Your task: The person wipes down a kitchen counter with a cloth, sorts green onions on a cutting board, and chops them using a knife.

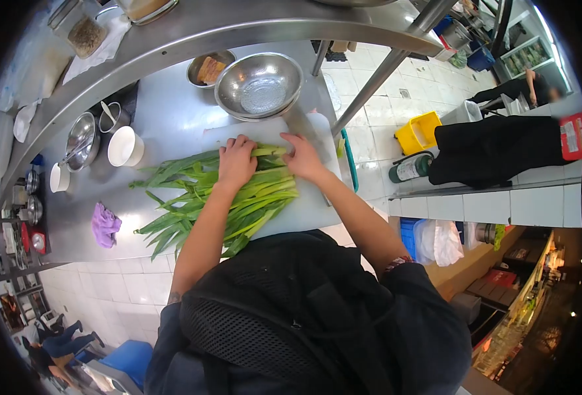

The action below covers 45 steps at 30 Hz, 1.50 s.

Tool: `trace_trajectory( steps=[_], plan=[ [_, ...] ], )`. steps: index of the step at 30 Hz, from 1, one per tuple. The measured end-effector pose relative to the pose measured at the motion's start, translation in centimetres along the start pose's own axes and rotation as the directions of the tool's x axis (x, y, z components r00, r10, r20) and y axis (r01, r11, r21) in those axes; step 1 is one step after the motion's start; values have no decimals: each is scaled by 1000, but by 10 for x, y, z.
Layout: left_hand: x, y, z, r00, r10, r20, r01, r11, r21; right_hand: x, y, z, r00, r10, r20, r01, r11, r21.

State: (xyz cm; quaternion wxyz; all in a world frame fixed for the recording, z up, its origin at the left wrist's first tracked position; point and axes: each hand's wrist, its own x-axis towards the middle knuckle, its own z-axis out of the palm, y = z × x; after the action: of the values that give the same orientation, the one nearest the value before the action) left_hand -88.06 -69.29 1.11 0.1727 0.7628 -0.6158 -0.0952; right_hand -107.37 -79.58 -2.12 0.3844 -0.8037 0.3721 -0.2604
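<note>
A pile of long green leek leaves [258,204] lies across a white cutting board [318,204], with its leafy tips spread left onto the steel table. My left hand [238,162] rests on top of the pile, fingers curled over the leaves at its far edge. At the trimmed right-hand ends of the stalks is my right hand [304,158], touching them with thumb and forefinger apart. Just beyond my hands stands a wide steel bowl [259,85], stacked on another.
Behind the bowl, a smaller bowl [199,78] holds orange-brown food. To the left are a white tub [126,146], a steel bowl [82,139] and a purple cloth [105,225]. A steel shelf [238,33] overhangs the far side. Another person [511,92] is at the far right.
</note>
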Motion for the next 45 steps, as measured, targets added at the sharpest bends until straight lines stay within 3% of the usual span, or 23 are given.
trace_trajectory(
  steps=[1,3,7,10,16,19,21,26,32,39,41,45],
  plan=[
    [-2,0,-3,999,24,-28,-25,999,-26,3,-1,0,1000,-1,3,1,1000,5],
    [-5,-1,-8,997,41,-60,-44,998,-50,12,0,-1,985,48,163,-77,982,173],
    [-11,0,-16,994,43,-100,-53,994,-101,10,-12,-7,981,75,177,-133,932,338],
    [-18,5,-23,993,47,-111,-61,991,-122,2,-13,-9,996,14,91,-48,924,380],
    [-30,20,-18,985,95,-146,-116,983,-146,-22,-10,-15,997,68,-27,-53,928,370],
    [-33,20,-15,981,108,-163,-132,980,-146,-30,5,-22,977,134,-166,-78,949,304],
    [-33,17,-18,978,108,-179,-134,981,-142,-33,6,-41,956,259,-140,-154,844,513],
    [-31,17,-19,990,74,-117,-94,980,-175,-44,29,-87,953,191,-237,-49,865,500],
    [-33,14,-9,997,78,-14,-79,990,-113,-48,30,-103,919,296,-258,-100,811,576],
    [-21,8,-8,990,138,-2,-138,987,-82,-44,32,-101,871,413,-267,-136,724,676],
    [-15,7,-6,987,155,44,-144,971,-193,-42,35,-100,864,451,-223,-204,719,664],
    [-3,12,-3,987,135,87,-113,968,-222,-33,38,-95,837,512,-194,-264,687,677]
  ],
)
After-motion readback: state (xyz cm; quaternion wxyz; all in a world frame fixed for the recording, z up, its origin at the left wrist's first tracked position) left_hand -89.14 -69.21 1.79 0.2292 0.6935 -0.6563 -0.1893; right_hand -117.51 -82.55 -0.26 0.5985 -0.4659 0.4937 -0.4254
